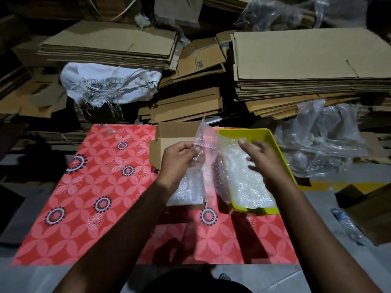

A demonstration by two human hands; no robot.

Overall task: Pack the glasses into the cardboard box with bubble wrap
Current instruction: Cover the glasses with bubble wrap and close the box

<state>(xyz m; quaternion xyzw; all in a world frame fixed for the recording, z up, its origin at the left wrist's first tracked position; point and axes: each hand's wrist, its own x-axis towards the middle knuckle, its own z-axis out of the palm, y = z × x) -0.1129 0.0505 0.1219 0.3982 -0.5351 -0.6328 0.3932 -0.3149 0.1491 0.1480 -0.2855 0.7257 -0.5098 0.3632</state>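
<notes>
At six o'clock, the red floral-patterned cloth (88, 187) bears a yellow rectangular plastic tray (243, 132) holding clear bubble wrap sheets (249, 182), on which the right hand (262, 157) rests, fingers loosely curled. The left hand (179, 157) pinches a clear bubble wrap piece (203, 136). At twelve o'clock, the open brown cardboard box (171, 142) perhaps holds more wrap; no glasses are discernible.

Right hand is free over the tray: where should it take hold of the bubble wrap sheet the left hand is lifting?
Take the bubble wrap sheet by its loose lower edge, coming in from the yellow tray side. The left hand already pinches the top, so the sheet hangs limp between the hands; the right hand sits closest to that edge.
</notes>
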